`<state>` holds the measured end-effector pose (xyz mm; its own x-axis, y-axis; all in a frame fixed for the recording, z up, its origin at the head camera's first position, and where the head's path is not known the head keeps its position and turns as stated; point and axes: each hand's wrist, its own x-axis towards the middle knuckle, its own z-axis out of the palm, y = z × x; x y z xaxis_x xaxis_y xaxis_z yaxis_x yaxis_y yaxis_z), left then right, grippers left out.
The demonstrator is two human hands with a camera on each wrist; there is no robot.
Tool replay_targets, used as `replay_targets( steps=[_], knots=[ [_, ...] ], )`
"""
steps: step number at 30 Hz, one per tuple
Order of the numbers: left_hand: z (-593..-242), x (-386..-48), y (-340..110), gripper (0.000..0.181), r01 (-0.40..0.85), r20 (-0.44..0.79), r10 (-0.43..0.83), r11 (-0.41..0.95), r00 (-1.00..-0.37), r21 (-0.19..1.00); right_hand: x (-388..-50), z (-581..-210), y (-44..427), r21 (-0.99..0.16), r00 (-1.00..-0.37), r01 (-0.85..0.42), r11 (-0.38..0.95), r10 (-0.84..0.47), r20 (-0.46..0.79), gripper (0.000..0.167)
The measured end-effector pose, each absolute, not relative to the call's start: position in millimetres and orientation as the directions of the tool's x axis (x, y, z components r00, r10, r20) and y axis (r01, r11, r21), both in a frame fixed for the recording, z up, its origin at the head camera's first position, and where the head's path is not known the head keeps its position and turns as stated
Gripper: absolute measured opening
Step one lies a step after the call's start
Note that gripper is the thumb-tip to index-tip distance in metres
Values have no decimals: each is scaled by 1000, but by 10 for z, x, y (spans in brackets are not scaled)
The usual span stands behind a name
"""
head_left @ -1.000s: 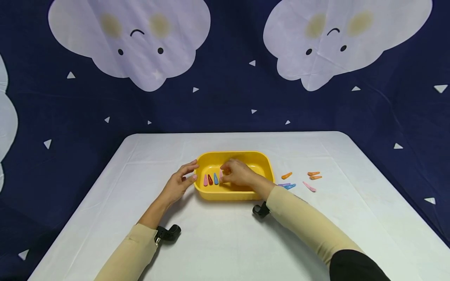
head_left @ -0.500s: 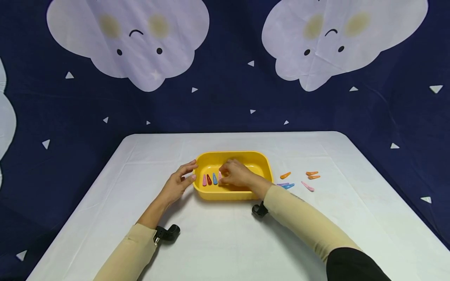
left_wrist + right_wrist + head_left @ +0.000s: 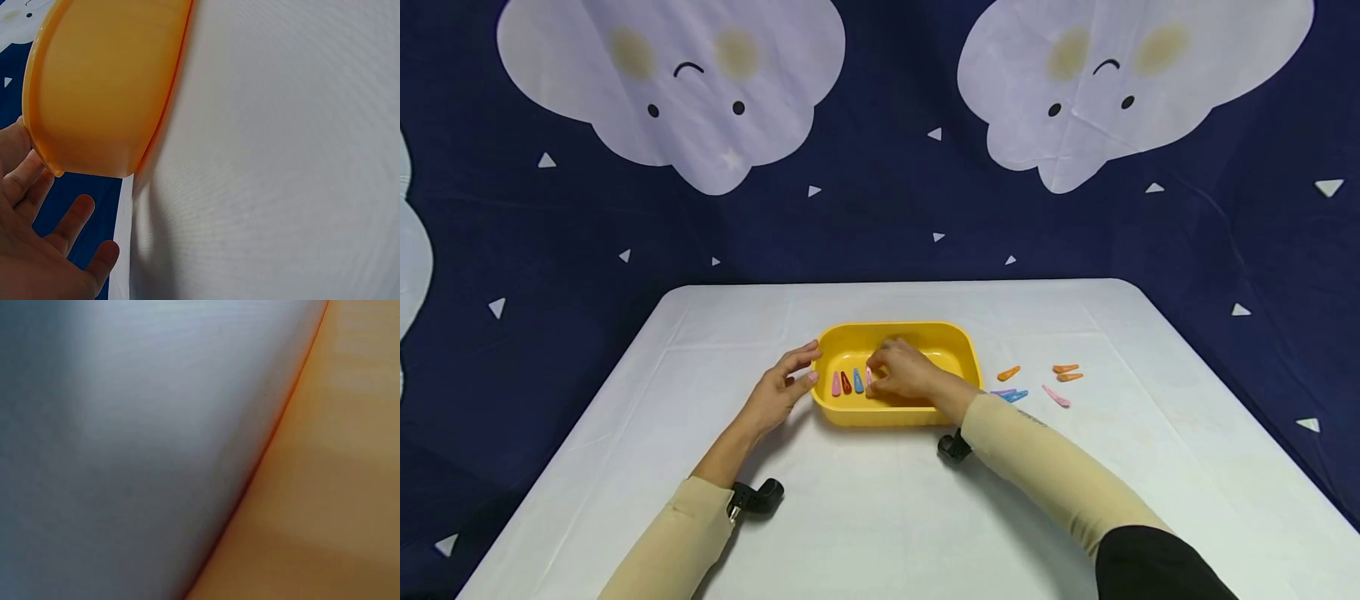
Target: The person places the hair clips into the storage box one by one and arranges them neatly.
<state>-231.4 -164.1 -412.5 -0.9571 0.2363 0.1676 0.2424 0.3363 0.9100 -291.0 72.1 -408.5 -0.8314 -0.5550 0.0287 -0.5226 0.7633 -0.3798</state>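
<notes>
In the head view a yellow tray [image 3: 898,417] stands on the table. Along its left part lie a pink hair clip [image 3: 836,384], a red hair clip [image 3: 846,382] and a blue hair clip [image 3: 858,381], side by side. My right hand [image 3: 908,372] reaches into the tray and pinches a second pink hair clip [image 3: 869,376] to the right of the blue one, partly hidden by the fingers. With relaxed fingers, my left hand [image 3: 778,393] touches the tray's left end. The left wrist view shows that hand [image 3: 34,237] at the tray's rim; the right wrist view shows only tray wall and cloth.
Right of the tray lie several more clips: an orange one [image 3: 1009,373], two orange ones together [image 3: 1067,377], a pink one [image 3: 1057,397], and a blue one [image 3: 1016,397] by a purple one [image 3: 1002,392]. White cloth [image 3: 865,517] covers the table; a dark blue curtain [image 3: 880,217] hangs behind.
The view shifts very slightly. Both hands, the tray and the clips otherwise stay in place, with my right hand still pinching the second pink hair clip.
</notes>
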Motion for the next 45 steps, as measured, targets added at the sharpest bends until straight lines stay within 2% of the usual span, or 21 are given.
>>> replay_targets(
  steps=[45],
  knots=[
    [-4154, -2341, -1649, 39, 229, 154, 237, 330, -959, 916, -2905, -4081, 701, -371, -850, -479, 796, -526, -31, 54]
  ],
)
